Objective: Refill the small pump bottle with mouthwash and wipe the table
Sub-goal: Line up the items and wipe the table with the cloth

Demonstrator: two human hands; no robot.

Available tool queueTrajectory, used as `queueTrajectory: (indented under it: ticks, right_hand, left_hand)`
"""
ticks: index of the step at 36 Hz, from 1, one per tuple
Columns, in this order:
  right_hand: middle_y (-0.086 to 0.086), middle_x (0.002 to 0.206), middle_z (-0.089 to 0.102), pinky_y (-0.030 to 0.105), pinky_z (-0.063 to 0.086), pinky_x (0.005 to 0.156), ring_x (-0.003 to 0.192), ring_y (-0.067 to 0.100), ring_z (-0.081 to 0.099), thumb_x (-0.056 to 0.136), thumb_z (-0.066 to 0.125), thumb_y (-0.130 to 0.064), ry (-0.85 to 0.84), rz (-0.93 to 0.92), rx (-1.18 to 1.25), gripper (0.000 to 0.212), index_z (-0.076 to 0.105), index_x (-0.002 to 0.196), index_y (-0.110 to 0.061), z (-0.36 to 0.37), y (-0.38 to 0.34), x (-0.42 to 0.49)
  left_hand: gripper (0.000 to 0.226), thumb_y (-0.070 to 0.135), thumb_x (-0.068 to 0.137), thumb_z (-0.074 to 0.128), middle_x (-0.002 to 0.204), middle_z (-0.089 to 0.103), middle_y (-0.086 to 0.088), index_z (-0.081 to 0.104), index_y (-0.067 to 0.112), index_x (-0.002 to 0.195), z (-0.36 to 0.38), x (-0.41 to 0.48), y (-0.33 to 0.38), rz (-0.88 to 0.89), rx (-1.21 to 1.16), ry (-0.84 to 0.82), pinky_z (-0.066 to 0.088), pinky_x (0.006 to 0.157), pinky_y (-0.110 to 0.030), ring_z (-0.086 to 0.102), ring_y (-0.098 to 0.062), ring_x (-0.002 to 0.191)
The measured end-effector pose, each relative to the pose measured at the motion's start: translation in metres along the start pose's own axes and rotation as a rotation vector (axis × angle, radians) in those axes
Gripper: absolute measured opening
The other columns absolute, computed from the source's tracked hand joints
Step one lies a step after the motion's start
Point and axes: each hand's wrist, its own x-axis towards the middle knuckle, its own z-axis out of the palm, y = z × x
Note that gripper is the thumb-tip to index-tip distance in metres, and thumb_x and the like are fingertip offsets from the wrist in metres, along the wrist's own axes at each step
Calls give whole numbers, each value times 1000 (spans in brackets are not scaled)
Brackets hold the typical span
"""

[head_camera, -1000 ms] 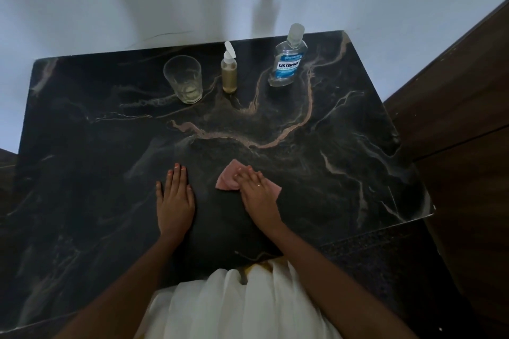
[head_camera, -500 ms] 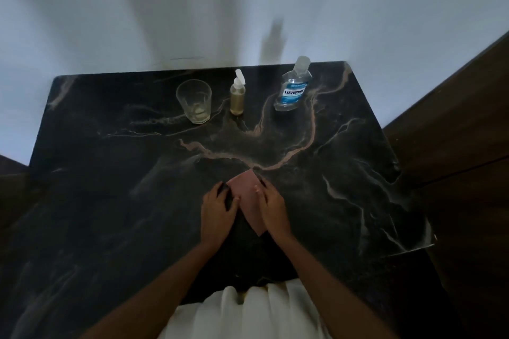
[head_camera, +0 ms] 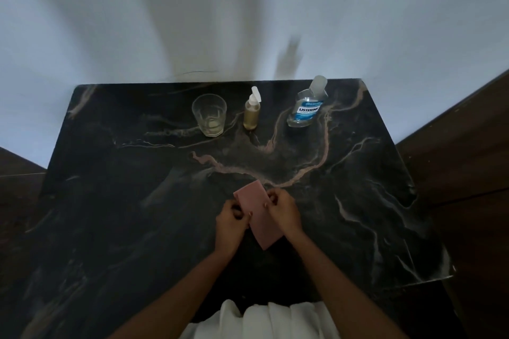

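Note:
A pink cloth (head_camera: 259, 212) is held between both hands over the middle of the black marble table (head_camera: 110, 201). My left hand (head_camera: 231, 224) pinches its left edge and my right hand (head_camera: 283, 210) pinches its right edge, fingers curled. At the back of the table stand the small pump bottle (head_camera: 251, 113) with yellowish liquid and a white pump, and to its right the clear Listerine mouthwash bottle (head_camera: 307, 106) with a blue label and its cap on.
An empty-looking drinking glass (head_camera: 210, 114) stands left of the pump bottle. A pale wall rises behind the table. Dark wooden furniture (head_camera: 468, 159) flanks the right side. White clothing (head_camera: 261, 319) shows at the near edge.
My right hand was pressing the cloth flat while my left lay flat beside it. Both hands have since come together and taken hold of the cloth by its edges. The camera tilted up.

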Motion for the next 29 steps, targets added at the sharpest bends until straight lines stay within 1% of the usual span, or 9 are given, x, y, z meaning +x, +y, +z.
queueTrajectory:
  ticks: [6, 10, 12, 15, 18, 21, 23, 25, 29]
  right_hand:
    - [9, 97, 65, 32, 49, 73, 86, 19, 60, 81, 63, -8, -20, -52, 127, 18, 61, 99, -10, 16, -34, 8]
    - [-1, 96, 59, 12, 40, 63, 85, 9, 54, 80, 63, -3, -57, -94, 234, 35, 50, 110, -14, 35, -63, 14]
    - [2, 101, 59, 15, 41, 68, 88, 10, 54, 81, 61, -2, -85, -118, 251, 31, 48, 105, -16, 47, -78, 19]
    - [10, 108, 57, 19, 41, 79, 93, 14, 54, 84, 58, -3, -110, -188, 187, 18, 57, 100, -10, 67, -102, 29]
    - [11, 112, 54, 9, 34, 79, 97, 13, 52, 86, 56, -3, -126, -259, 134, 19, 61, 104, -5, 85, -124, 40]
    - [11, 118, 49, 3, 26, 80, 104, 16, 50, 86, 53, 0, -144, -298, 101, 27, 57, 113, -2, 102, -147, 53]
    - [11, 122, 44, 9, 31, 86, 109, 19, 48, 87, 51, 1, -167, -321, 70, 31, 52, 118, -2, 112, -161, 62]
    - [11, 125, 41, 23, 38, 92, 111, 22, 45, 87, 50, 1, -174, -357, 37, 36, 47, 123, -2, 121, -175, 71]
    - [15, 129, 37, 35, 42, 95, 114, 27, 42, 87, 48, 1, -147, -415, -39, 39, 42, 126, -2, 132, -195, 92]
  left_hand:
    - [11, 10, 81, 64, 89, 67, -14, 61, 11, 91, -33, 25, 10, -21, -53, 117, 55, 78, -44, 64, -26, 83]
    - [21, 12, 82, 63, 95, 67, -16, 63, 3, 100, -66, 43, 18, 21, -18, 200, 53, 79, -41, 62, -24, 83]
    - [23, 10, 83, 62, 97, 67, -19, 62, -1, 103, -82, 54, 23, 35, -16, 228, 52, 77, -39, 62, -25, 83]
    - [24, 10, 84, 61, 100, 66, -21, 61, -3, 104, -105, 71, 27, 41, 7, 294, 47, 73, -33, 59, -23, 84]
    - [27, 13, 84, 62, 105, 65, -20, 60, -1, 107, -128, 90, 30, 24, 44, 363, 47, 76, -32, 60, -24, 90]
    - [28, 14, 84, 61, 106, 65, -20, 60, 0, 108, -148, 110, 36, 48, 64, 403, 46, 76, -30, 58, -21, 89]
    - [28, 13, 85, 60, 108, 65, -20, 60, 0, 110, -159, 126, 41, 74, 83, 414, 47, 78, -31, 59, -24, 92]
    - [28, 12, 85, 59, 110, 64, -20, 59, 0, 111, -168, 142, 47, 91, 101, 419, 46, 80, -32, 60, -26, 95]
    - [29, 9, 85, 58, 113, 63, -19, 58, 1, 113, -178, 172, 58, 116, 135, 427, 44, 83, -29, 59, -27, 100]
